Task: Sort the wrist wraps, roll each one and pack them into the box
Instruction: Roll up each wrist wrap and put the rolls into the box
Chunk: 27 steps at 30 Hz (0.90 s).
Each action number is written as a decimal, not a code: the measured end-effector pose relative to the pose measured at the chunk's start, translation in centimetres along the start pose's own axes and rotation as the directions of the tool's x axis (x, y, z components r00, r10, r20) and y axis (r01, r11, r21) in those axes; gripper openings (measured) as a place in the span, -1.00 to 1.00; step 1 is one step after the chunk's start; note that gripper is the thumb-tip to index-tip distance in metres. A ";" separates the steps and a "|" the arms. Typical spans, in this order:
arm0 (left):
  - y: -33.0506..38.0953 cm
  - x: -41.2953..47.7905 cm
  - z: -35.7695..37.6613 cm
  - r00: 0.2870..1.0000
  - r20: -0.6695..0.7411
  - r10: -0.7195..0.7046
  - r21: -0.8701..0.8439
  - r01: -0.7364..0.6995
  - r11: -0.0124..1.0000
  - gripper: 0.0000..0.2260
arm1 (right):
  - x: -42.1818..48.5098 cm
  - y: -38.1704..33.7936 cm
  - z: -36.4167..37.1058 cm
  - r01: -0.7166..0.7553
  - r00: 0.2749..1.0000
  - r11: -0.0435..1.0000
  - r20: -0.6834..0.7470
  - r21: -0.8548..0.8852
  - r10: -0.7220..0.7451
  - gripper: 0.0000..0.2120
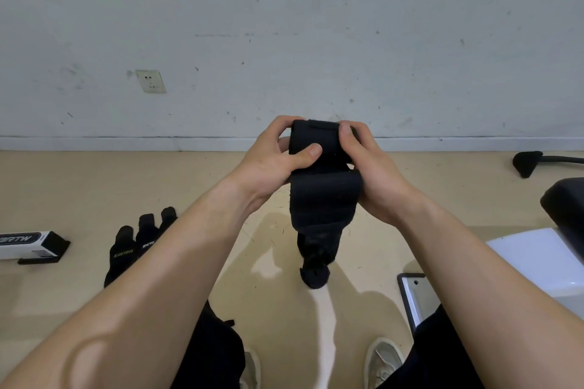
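I hold a black wrist wrap point(322, 193) in the air in front of me, with both hands at its top end. My left hand point(275, 158) grips the rolled top from the left, thumb across its front. My right hand point(369, 167) grips it from the right, thumb on the roll's top edge. The loose tail of the wrap hangs down to a dark tip point(314, 275) near the floor. Several other black wrist wraps point(136, 246) lie side by side on the floor at the left, partly hidden by my left forearm. The black and white box point(31, 245) lies at the far left.
A white wall with a socket point(150, 81) stands close ahead. A black padded bench point(565, 205) and a white part point(537, 259) are at the right, a black foot piece point(526, 163) beyond. My knees and shoes point(382, 357) are at the bottom.
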<state>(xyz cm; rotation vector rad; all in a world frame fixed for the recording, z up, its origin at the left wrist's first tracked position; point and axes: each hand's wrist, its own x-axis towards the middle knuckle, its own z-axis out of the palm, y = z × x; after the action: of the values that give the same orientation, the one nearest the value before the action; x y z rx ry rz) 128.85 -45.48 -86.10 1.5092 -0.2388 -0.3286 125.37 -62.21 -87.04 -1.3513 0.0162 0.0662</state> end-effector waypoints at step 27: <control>0.6 0.1 -1.2 0.997 0.008 -0.082 -0.082 0.083 0.993 -0.71 | -0.2 -0.2 0.1 0.024 1.000 0.994 -0.011 -0.106 -0.025 -0.60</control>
<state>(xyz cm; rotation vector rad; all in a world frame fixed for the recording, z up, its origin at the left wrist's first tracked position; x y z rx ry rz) 129.46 -44.36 -85.59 1.4396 -0.1646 -0.4028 125.14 -62.16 -86.85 -1.4573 0.0071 0.0384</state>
